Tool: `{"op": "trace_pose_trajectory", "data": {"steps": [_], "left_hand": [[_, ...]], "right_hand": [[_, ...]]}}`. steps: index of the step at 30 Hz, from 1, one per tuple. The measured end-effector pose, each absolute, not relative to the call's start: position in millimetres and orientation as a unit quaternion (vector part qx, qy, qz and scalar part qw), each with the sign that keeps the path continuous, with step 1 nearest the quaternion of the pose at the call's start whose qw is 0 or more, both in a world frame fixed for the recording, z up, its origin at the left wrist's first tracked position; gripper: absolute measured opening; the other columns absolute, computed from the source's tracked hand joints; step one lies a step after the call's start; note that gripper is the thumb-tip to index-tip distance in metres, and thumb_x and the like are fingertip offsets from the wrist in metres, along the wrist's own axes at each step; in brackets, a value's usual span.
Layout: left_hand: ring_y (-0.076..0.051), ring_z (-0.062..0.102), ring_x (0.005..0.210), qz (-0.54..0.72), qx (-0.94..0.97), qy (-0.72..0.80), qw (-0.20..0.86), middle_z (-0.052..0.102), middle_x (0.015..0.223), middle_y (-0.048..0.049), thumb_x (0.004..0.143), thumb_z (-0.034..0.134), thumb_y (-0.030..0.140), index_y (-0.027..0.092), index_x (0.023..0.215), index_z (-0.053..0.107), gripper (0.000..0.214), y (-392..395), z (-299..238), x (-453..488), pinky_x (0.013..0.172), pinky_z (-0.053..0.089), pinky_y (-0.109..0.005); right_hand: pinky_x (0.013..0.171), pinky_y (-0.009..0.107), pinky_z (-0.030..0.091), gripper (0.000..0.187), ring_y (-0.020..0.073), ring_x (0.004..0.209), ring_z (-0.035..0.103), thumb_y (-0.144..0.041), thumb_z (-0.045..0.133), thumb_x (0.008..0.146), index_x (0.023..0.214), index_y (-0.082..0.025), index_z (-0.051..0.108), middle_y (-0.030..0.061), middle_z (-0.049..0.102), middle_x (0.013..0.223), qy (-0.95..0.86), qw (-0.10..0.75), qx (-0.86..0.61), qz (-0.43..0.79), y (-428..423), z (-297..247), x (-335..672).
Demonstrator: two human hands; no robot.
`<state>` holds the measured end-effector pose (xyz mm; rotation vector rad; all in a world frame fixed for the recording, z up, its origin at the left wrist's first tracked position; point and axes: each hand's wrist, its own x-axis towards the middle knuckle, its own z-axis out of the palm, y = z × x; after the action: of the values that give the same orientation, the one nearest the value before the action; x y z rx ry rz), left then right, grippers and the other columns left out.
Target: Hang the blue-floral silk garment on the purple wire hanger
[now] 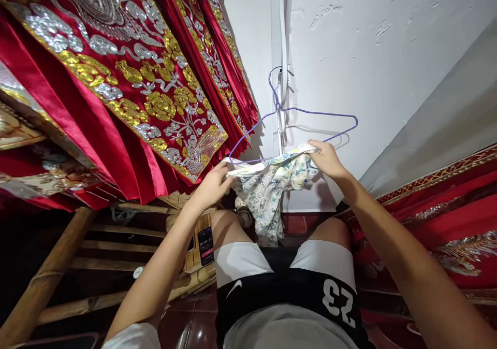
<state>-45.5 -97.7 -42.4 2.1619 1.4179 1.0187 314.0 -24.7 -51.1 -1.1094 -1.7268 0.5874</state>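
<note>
A purple wire hanger [310, 114] hangs by its hook from a white conduit on the wall. Draped along its lower bar is a white garment with a blue-green floral print [267, 188]. My left hand [213, 183] pinches the garment's left end near the hanger's left corner. At the right end, my right hand [328, 158] grips the bunched cloth against the bar. Both hands are closed on the fabric, which sags down between my knees.
Red cloth with gold and silver embroidery [128, 80] hangs at upper left. A bamboo frame [50, 271] stands at lower left with a phone [205, 245] on it. More red embroidered fabric [446, 214] lies at right. The white wall [388, 54] is ahead.
</note>
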Motion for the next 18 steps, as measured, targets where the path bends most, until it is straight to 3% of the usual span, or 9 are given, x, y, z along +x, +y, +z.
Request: {"op": "trace_pose_trajectory", "data": {"steps": [3, 5, 8, 11, 13, 16, 18], "left_hand": [[-0.026, 0.062, 0.107, 0.486, 0.688, 0.479, 0.247, 0.072, 0.106, -0.0100, 0.080, 0.071, 0.030, 0.019, 0.070, 0.065, 0.015, -88.8, -34.4, -36.0, 0.094, 0.047, -0.029], [-0.019, 0.060, 0.083, 0.538, 0.642, 0.470, 0.279, 0.068, 0.084, -0.0041, 0.077, 0.072, 0.024, 0.018, 0.071, 0.065, 0.011, -79.2, -27.4, -30.8, 0.077, 0.048, -0.023], [-0.010, 0.039, 0.053, 0.576, 0.612, 0.458, 0.289, 0.047, 0.055, 0.0046, 0.072, 0.071, 0.019, 0.018, 0.060, 0.055, 0.020, -62.9, -15.5, -28.8, 0.052, 0.033, -0.018], [-0.008, 0.028, 0.042, 0.602, 0.579, 0.419, 0.358, 0.038, 0.046, 0.0056, 0.066, 0.071, 0.024, 0.020, 0.052, 0.046, 0.029, -53.3, -5.3, -32.1, 0.041, 0.021, -0.019], [-0.007, 0.028, 0.038, 0.602, 0.559, 0.389, 0.416, 0.038, 0.043, 0.0046, 0.063, 0.073, 0.029, 0.020, 0.048, 0.043, 0.034, -52.5, -1.3, -34.0, 0.038, 0.019, -0.020], [-0.008, 0.034, 0.037, 0.594, 0.539, 0.375, 0.465, 0.043, 0.043, 0.0025, 0.060, 0.078, 0.032, 0.020, 0.048, 0.048, 0.034, -55.4, 0.5, -33.9, 0.036, 0.023, -0.020], [-0.010, 0.037, 0.037, 0.576, 0.534, 0.382, 0.488, 0.047, 0.044, 0.0006, 0.060, 0.080, 0.033, 0.019, 0.051, 0.055, 0.030, -57.1, 0.0, -32.7, 0.035, 0.025, -0.021]], "right_hand": [[0.059, 0.027, 0.027, 0.022, 0.0137, 0.063, 0.038, -0.029, 0.057, 0.079, 0.060, -0.020, 0.049, -0.0025, 0.042, 0.060, -0.714, 0.471, -0.447, 0.261, -37.3, -38.8, 318.8], [0.059, 0.027, 0.027, 0.023, 0.0132, 0.063, 0.039, -0.031, 0.057, 0.080, 0.061, -0.019, 0.051, -0.0028, 0.043, 0.061, -0.717, 0.458, -0.438, 0.291, -40.5, -35.2, 317.2], [0.061, 0.027, 0.032, 0.023, 0.0133, 0.063, 0.044, -0.035, 0.058, 0.081, 0.065, -0.018, 0.057, -0.0025, 0.050, 0.064, -0.711, 0.437, -0.423, 0.352, -42.3, -37.0, 310.4], [0.066, 0.028, 0.038, 0.021, 0.0154, 0.070, 0.053, -0.034, 0.058, 0.083, 0.071, -0.018, 0.062, -0.0005, 0.057, 0.070, -0.710, 0.434, -0.409, 0.375, -42.8, -42.2, 306.6], [0.068, 0.029, 0.041, 0.015, 0.0167, 0.072, 0.056, -0.030, 0.062, 0.081, 0.089, -0.018, 0.067, -0.0007, 0.058, 0.072, -0.700, 0.469, -0.420, 0.339, -39.3, -45.7, 310.1], [0.064, 0.030, 0.041, 0.068, 0.0173, 0.068, 0.054, -0.021, 0.072, 0.071, 0.136, -0.019, 0.054, -0.0031, 0.057, 0.073, -0.635, 0.558, -0.474, 0.246, -22.8, -50.7, 325.8], [0.061, 0.031, 0.040, 0.092, 0.0168, 0.063, 0.051, -0.019, 0.076, 0.066, 0.150, -0.016, 0.038, -0.0043, 0.055, 0.071, -0.598, 0.588, -0.502, 0.211, -5.5, -53.2, 340.6]]}}
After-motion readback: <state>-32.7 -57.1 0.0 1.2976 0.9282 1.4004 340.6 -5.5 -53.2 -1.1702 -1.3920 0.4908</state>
